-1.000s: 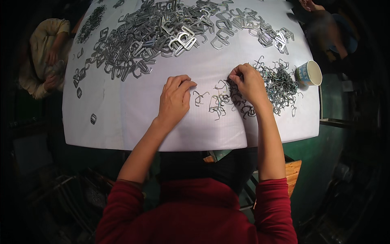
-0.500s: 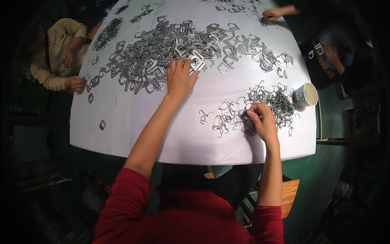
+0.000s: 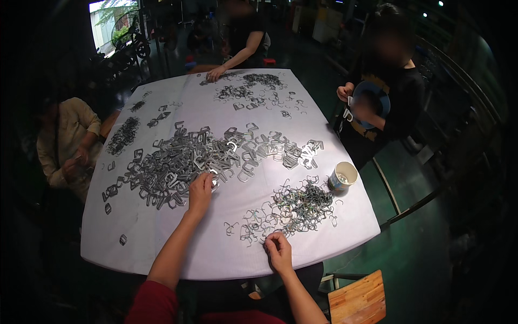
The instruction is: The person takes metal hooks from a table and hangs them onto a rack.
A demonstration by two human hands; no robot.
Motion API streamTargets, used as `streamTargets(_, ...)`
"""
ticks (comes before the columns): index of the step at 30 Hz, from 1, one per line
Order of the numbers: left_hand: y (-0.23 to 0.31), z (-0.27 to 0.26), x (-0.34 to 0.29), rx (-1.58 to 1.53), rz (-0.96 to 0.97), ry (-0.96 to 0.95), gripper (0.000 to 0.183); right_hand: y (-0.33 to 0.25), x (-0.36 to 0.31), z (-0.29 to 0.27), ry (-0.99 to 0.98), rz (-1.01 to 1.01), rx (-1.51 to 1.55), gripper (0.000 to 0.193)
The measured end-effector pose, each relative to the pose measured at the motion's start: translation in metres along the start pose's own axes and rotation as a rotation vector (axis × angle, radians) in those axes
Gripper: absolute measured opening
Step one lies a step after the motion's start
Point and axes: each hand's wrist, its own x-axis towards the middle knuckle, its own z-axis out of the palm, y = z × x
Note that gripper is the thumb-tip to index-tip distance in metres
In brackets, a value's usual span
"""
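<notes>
My left hand (image 3: pixel 200 193) is closed at the near right edge of a large pile of flat silver metal buckles (image 3: pixel 178 162). A shiny buckle (image 3: pixel 216 185) shows at its fingertips, partly hidden by them. My right hand (image 3: pixel 279 254) is pinched at the near edge of a heap of thin bent wire hooks (image 3: pixel 302 208). Thumb and forefinger meet there, and whatever lies between them is too small to make out.
A paper cup (image 3: pixel 343 176) stands right of the wire hooks on the white-covered table (image 3: pixel 216 254). Smaller heaps of metal pieces (image 3: pixel 261 81) lie at the far end. People work at the left, far and right sides. A wooden stool (image 3: pixel 358 298) is at the lower right.
The view has tilted up, showing more of the room. My right hand has drawn back from within the wire heap to its near edge. My left fingers have closed at the buckle pile.
</notes>
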Motion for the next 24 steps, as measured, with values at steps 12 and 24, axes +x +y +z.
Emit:
streamTargets(12, 0.001, -0.023, -0.102, -0.841, -0.56, -0.091, 0.012, 0.0, -0.004, 0.006, -0.016, -0.015, 0.131, 0.007)
streamTargets(24, 0.002, -0.011, -0.12, -0.831, -0.408, -0.064, 0.011, -0.001, -0.002, 0.006, 0.003, 0.051, 0.255, 0.007)
